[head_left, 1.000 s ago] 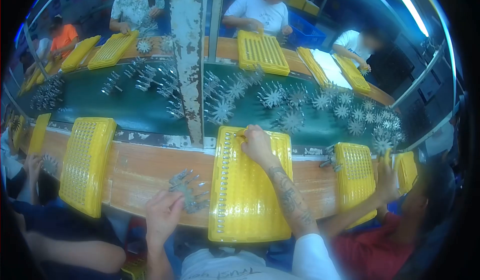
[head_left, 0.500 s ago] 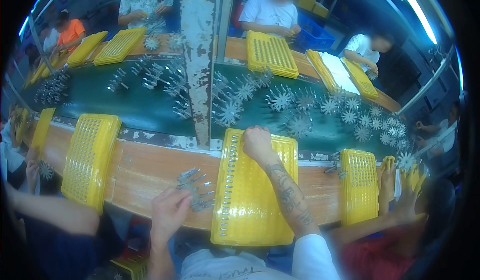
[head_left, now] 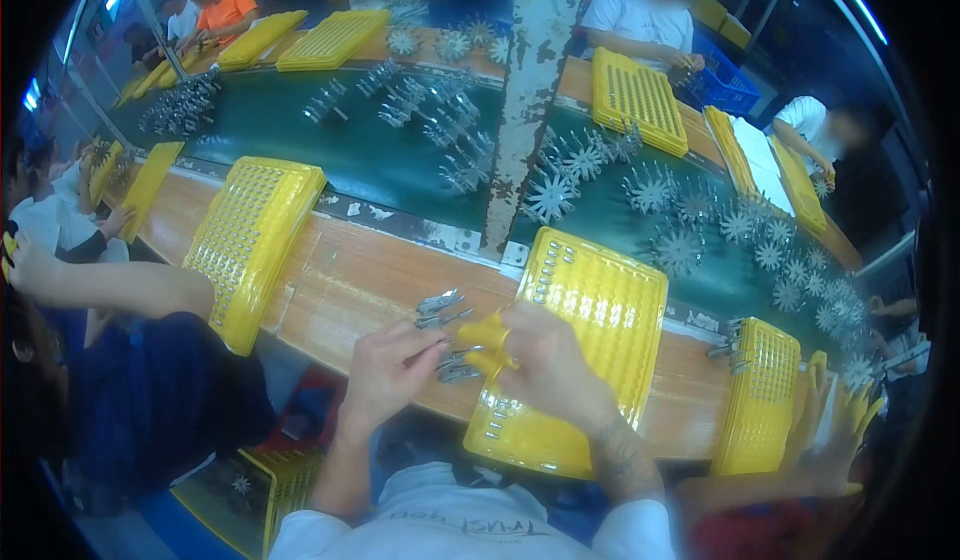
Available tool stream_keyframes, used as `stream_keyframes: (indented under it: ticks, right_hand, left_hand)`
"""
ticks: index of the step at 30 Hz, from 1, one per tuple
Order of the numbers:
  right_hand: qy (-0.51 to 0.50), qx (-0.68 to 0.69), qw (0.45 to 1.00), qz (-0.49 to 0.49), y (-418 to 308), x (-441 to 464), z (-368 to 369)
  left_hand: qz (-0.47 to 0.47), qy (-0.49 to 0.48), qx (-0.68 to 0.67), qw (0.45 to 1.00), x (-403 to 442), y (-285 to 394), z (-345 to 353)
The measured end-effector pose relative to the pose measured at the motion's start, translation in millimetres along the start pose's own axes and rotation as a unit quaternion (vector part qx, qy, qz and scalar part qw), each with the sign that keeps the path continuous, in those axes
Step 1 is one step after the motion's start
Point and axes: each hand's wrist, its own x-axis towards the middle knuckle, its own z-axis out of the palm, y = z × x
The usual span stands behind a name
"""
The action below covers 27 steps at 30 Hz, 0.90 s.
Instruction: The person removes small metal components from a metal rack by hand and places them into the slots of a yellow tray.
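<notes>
My left hand (head_left: 393,368) is closed in a pinch on a star-shaped metal casting (head_left: 440,305) with several pin-like prongs, held above the bench's front edge. My right hand (head_left: 548,360) wears yellow covers on its fingertips. Those fingertips close on the casting's right side; the exact prong between them is hidden. Under and beyond my right hand lies a yellow dimpled tray (head_left: 600,305). Small metal pins (head_left: 545,275) stand along its left side, the middle of that row hidden by my right hand.
A green conveyor belt (head_left: 370,160) carries many castings behind a paint-chipped post (head_left: 535,90). Another filled yellow tray (head_left: 255,245) stands on the wooden bench (head_left: 340,280) to the left, and more trays (head_left: 765,390) to the right. Co-workers sit close on both sides.
My right hand has come back from the tray's upper left to the casting at my left hand. The view has turned, so the scene sits further right and partly higher.
</notes>
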Motion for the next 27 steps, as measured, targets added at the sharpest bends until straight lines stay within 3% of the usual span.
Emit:
stream_keyframes:
  ticks: [6,12,15,18,24,27]
  right_hand:
    - [-0.041,-0.111,0.989,-0.084,-6.9,-7.5,21.5]
    - [-0.066,-0.153,0.98,-0.104,-14.9,-5.4,34.2]
    - [-0.029,-0.15,0.981,-0.117,-14.0,1.3,45.3]
    - [-0.021,-0.125,0.987,-0.104,-18.2,7.3,43.5]
    - [-0.014,-0.097,0.992,-0.085,-31.0,3.2,47.0]
    - [-0.007,-0.107,0.991,-0.074,-38.0,-0.1,46.0]
  left_hand:
    - [-0.007,0.013,0.026,1.0,-8.0,0.4,-8.2]
    - [0.038,-0.004,0.025,0.999,-12.9,-11.3,-14.9]
    - [-0.101,0.03,-0.073,0.992,-20.8,-13.2,-18.9]
    - [-0.043,0.04,0.034,0.998,-26.0,-2.2,-32.9]
    - [0.041,0.027,0.093,0.994,-32.9,21.1,-37.4]
    - [-0.016,0.027,0.044,0.999,-35.9,14.2,-29.6]
